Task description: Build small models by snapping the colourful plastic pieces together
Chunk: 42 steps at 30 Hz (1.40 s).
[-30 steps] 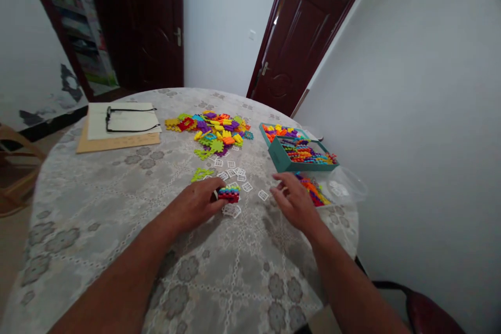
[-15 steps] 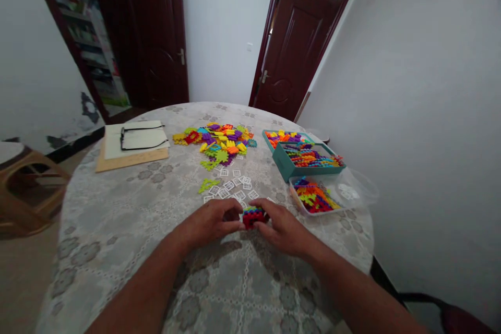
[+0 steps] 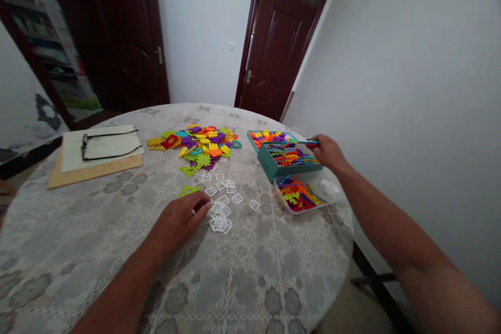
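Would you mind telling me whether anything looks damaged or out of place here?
Yes: at far left, the white wall bears a dark, ragged patch, perhaps peeled paint, standing out against the pale surface. The colourful plastic pieces heaped loose on the tablecloth look merely untidy.

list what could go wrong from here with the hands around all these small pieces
The right hand holds small colourful pieces at the green box; if its grip slips, they might drop among the similar ones inside.

The left hand is right by the loose white pieces, so a sideways sweep could scatter them.

The clear tub sits near the right forearm, which might knock it if lowered carelessly.
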Each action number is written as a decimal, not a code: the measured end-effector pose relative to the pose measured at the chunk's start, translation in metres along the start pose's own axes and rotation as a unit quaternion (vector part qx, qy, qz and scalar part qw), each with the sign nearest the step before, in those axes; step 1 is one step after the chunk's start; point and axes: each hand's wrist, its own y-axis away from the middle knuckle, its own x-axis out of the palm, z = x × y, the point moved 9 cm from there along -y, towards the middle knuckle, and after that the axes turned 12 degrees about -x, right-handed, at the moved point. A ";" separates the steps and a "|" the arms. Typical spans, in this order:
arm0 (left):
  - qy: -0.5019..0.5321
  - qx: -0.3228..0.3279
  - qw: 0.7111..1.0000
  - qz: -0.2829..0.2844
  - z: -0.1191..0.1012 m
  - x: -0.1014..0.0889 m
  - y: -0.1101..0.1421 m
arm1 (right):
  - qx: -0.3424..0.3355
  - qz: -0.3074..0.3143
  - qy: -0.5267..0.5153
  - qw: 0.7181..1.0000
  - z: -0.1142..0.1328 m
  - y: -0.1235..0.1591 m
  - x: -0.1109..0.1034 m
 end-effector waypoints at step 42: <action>-0.045 0.037 0.988 -0.140 0.010 -0.008 0.003 | -0.385 0.094 -0.278 0.875 0.328 0.157 0.062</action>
